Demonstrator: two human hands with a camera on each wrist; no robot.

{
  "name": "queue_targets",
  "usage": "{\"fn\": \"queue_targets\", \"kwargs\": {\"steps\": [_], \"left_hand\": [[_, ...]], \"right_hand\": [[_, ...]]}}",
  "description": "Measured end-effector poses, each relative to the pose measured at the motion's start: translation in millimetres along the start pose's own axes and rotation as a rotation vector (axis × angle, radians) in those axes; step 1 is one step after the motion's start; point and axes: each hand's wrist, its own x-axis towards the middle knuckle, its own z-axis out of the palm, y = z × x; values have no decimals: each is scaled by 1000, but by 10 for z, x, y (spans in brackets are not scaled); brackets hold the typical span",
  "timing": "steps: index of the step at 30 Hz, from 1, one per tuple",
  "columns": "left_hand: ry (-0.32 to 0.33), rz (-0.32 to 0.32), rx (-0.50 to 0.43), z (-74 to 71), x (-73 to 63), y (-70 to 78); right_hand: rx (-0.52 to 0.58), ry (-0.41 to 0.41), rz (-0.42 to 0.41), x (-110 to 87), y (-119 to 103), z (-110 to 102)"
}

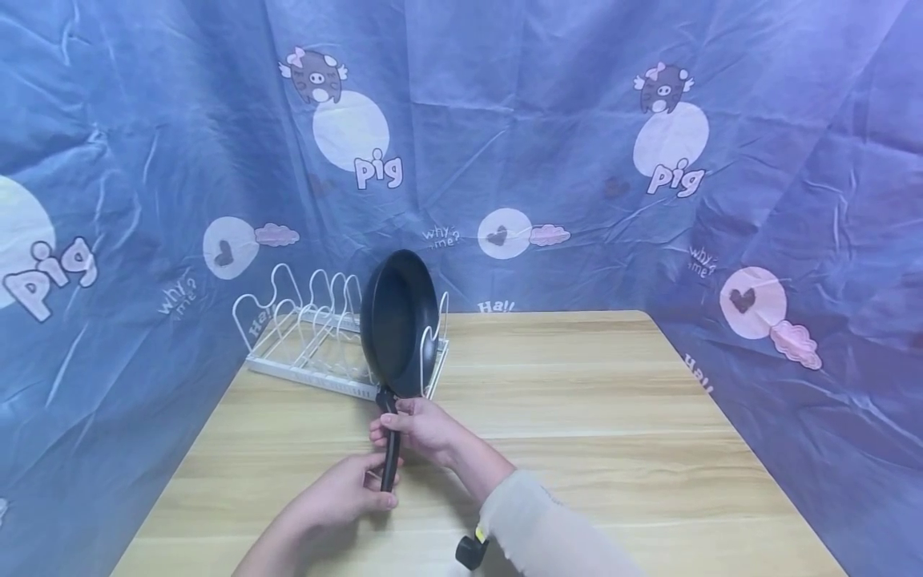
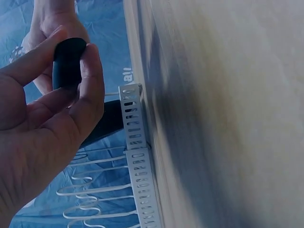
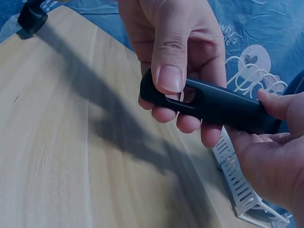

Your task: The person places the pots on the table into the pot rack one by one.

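A black frying pan (image 1: 395, 320) stands on edge in the right end of a white wire rack (image 1: 310, 369), its handle (image 3: 228, 107) pointing toward me. My left hand (image 1: 353, 489) grips the handle's outer end, thumb on one side and fingers on the other, as the left wrist view also shows. Closer to the pan body, my right hand (image 1: 425, 429) pinches the handle between thumb and fingers. In the right wrist view the left thumb lies over the slot in the handle's end. The pan's lower rim is partly hidden behind a rack wire.
The rack's other wire dividers (image 1: 296, 312) rise left of the pan. A wood-grain table (image 1: 577, 417) extends to the right and toward me. Blue printed cloth (image 1: 577, 200) hangs behind and at both sides. A small black device (image 1: 472, 551) is near the right sleeve.
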Motion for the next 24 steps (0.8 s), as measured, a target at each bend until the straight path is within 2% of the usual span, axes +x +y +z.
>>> {"fn": "queue_targets", "kwargs": {"steps": [4,11,17,24], "left_hand": [[7,-24,51,8,34,27],[25,-41,214,3,120,96],[33,-74,327,16,196,92],[44,-108,387,40,233,129]], "right_hand": [[1,16,12,20,25,-11],[-28,120,17,10,89,-17],[-18,105,14,45,181,-42],[-57,95,6,68,233,-85]]}}
